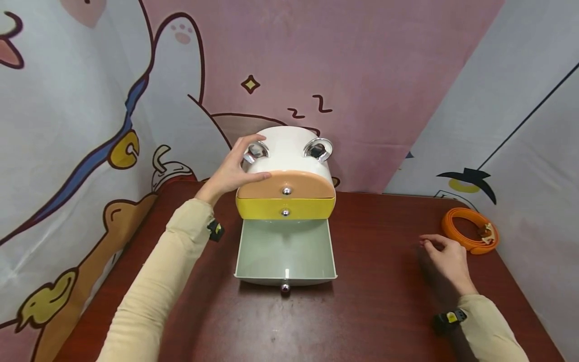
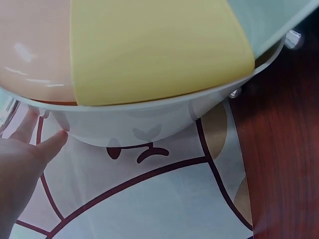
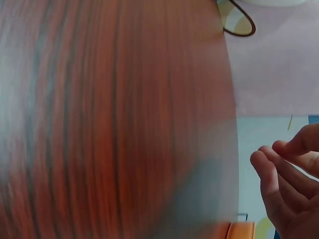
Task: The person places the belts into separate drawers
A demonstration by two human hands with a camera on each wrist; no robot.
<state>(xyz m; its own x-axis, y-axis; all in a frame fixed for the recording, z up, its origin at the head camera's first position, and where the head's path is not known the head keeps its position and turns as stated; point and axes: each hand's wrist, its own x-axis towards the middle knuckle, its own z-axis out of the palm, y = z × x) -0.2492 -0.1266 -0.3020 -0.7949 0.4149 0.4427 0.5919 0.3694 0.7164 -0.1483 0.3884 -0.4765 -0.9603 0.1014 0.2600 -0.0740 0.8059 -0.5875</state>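
Observation:
A small frog-like drawer cabinet (image 1: 289, 146) has a white top with two shiny round eyes, an orange upper drawer (image 1: 267, 189), and a yellow middle drawer (image 1: 262, 208). Its pale green bottom drawer (image 1: 286, 249) is pulled out, with nothing inside. My left hand (image 1: 228, 173) rests on the cabinet's upper left, thumb and fingers spread either side of the left eye; in the left wrist view its fingertips touch the white shell (image 2: 134, 122). My right hand (image 1: 448, 259) hovers over the table at right with loosely bent fingers, holding nothing. Close by it lies a coiled orange belt (image 1: 457, 231) with a metal buckle.
The dark red wooden table (image 1: 371, 311) carries all of this. A printed cartoon cloth (image 1: 371, 85) hangs behind the table and along both sides, close behind the cabinet. The green drawer's front knob (image 1: 285, 287) sticks out toward me.

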